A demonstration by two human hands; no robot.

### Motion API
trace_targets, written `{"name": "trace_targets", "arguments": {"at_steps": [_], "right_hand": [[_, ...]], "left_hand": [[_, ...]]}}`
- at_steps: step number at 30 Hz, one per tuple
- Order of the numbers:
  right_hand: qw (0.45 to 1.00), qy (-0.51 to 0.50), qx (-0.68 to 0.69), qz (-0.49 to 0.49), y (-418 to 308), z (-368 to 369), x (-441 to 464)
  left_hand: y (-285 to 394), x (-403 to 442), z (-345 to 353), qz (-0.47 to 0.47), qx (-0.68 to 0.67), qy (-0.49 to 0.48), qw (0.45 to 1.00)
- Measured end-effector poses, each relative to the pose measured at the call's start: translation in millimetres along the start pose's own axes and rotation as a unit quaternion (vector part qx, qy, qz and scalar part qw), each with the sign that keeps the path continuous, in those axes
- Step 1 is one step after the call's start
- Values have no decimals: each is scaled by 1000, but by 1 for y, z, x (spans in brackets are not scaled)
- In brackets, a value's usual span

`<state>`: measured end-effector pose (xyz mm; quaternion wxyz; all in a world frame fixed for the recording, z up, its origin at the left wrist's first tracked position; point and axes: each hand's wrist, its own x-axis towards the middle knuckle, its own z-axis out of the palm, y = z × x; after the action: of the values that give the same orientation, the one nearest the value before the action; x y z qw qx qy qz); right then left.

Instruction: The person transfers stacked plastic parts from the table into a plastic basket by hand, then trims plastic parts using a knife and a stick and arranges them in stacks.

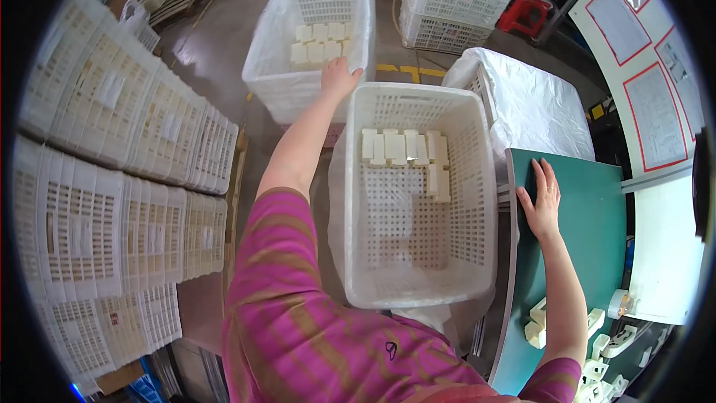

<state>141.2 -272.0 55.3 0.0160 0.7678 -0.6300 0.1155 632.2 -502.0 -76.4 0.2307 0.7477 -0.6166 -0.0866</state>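
My left hand (341, 78) reaches over the near right corner of a white plastic crate (272, 45). Its thumb stands apart from the fingers and nothing shows in its grasp. Cream-coloured blocks (317, 52) lie in rows in that crate, just beyond the hand. Directly before me is a second white crate (477, 254), with several cream blocks (395, 148) lined up along its far end. On the left edge of a green tabletop (582, 239) rests my right hand (543, 205), laid flat with fingers stretched out and holding nothing.
Tall stacks of white crates (142, 231) stand along my left. Loose cream parts (597, 366) lie on the near end of the green table. Beyond the table sits a plastic-covered crate (533, 104). More stacked crates (451, 4) and a red stool (526, 11) are farther back.
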Motion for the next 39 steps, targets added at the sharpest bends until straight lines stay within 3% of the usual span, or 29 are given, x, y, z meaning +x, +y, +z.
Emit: {"name": "trace_targets", "arguments": {"at_steps": [1, 3, 7, 9, 12, 22, 27, 35, 39], "right_hand": [[1000, 2, -1, 8, 1, 2, 9], [999, 3, -37, -14, 4, 4, 28], [999, -16, -29, 7, 4, 0, 51], [1000, -2, -24, -2, 5, 0, 52], [1000, -10, -25, -1, 3, -2, 55], [1000, -22, -21, -2, 5, -3, 58], [1000, -10, -20, -4, 5, -1, 57], [1000, -6, 8, 8, 10, -3, 56], [1000, -2, 12, 11, 12, -2, 54]], "left_hand": [[8, 10, 7, 7, -1, -3, 1000], [19, 30, 20, -70, 47, -69, 994], [24, 74, 46, -35, 59, -195, 978], [37, 78, 51, -85, 43, -133, 986], [30, 112, 82, -67, 32, -89, 993], [130, 111, 98, -105, 21, -107, 989], [155, 102, 122, -71, 3, -96, 993], [228, 81, 155, 13, 6, -188, 982], [256, 77, 164, 55, -100, -195, 974]]}}
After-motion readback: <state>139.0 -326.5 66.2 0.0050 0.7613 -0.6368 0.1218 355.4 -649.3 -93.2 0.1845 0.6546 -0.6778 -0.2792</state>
